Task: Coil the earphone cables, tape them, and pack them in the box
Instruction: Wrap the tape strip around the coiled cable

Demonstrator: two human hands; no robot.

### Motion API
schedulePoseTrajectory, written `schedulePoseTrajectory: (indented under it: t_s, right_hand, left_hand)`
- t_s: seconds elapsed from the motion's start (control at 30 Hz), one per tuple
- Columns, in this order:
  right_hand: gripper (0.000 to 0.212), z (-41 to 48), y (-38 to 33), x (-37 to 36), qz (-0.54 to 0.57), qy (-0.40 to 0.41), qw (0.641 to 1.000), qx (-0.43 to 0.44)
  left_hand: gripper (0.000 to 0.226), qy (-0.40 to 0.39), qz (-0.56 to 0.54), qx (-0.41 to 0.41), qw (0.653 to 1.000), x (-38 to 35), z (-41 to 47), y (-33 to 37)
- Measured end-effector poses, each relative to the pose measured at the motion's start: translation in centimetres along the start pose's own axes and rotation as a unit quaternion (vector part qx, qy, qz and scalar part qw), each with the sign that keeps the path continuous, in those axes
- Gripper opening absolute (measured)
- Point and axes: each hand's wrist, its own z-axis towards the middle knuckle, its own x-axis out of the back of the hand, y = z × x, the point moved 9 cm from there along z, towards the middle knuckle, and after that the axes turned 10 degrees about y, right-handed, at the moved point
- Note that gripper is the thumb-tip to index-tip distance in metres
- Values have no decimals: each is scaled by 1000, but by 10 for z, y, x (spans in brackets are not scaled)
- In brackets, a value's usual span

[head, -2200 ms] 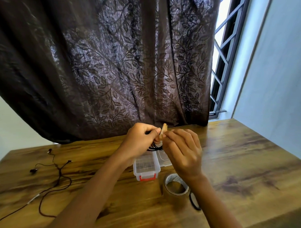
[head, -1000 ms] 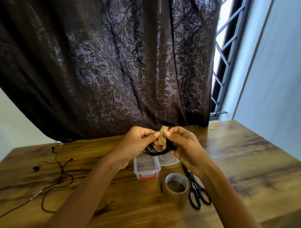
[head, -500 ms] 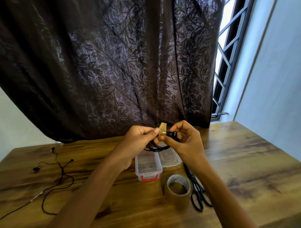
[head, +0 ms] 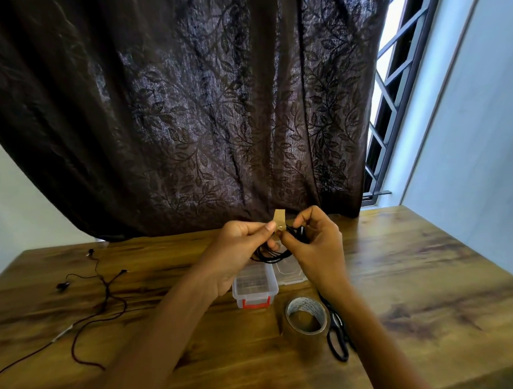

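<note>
Two hands, left (head: pixel 242 246) and right (head: pixel 314 243), both pinching taped black coil (head: pixel 272 254) above wooden table (head: pixel 421 273) by dark curtain (head: pixel 180 104).

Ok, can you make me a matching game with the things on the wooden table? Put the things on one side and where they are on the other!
Things:
1. Brown tape roll
2. Black-handled scissors
3. Loose black earphone cable
4. Clear plastic box with a red latch

Places:
A. Far left on the table
B. Under the two hands
C. Just right of the tape roll
D. In front and right of the clear box

Pairs: 1-D, 2-C, 3-A, 4-B
</note>
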Motion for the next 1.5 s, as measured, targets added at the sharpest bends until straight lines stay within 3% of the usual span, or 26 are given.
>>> schedulePoseTrajectory:
  t_s: [0.3, 0.7, 0.77, 0.9, 1.1, 1.23, 1.33, 1.4, 1.5]
  right_hand:
    - [19, -9, -2, 1, -49, 4, 998, 27]
    - [22, -5, 1, -1, -1, -49, 999, 8]
    - [22, -6, -5, -1, -5, -44, 998, 35]
    - [16, -12, -28, 2, -77, -16, 981, 177]
    - [26, -16, -29, -5, -146, -26, 965, 216]
    - [22, -17, -28, -8, -165, -41, 960, 221]
    - [17, -18, -26, -11, -176, -60, 961, 207]
    - [14, -17, -24, -13, -170, -75, 965, 186]
    - [15, -16, -20, -18, -152, -122, 972, 131]
  left_hand:
    - [22, -7, 15, 44, 999, 3, 0, -8]
    - [15, 54, -87, 31, 994, 5, -3, -9]
    - [13, 66, -100, 35, 992, 6, -4, -9]
    - [15, 83, -105, 35, 990, 8, -5, -5]
    - [19, 80, 20, -81, 993, 14, -7, 10]
    - [19, 73, 125, -171, 975, 13, -14, 24]
    - [11, 111, 204, -202, 951, 18, -15, 27]
    - [28, 120, 209, -201, 949, 21, -14, 25]
    - [19, 105, 215, -238, 941, 17, -18, 30]
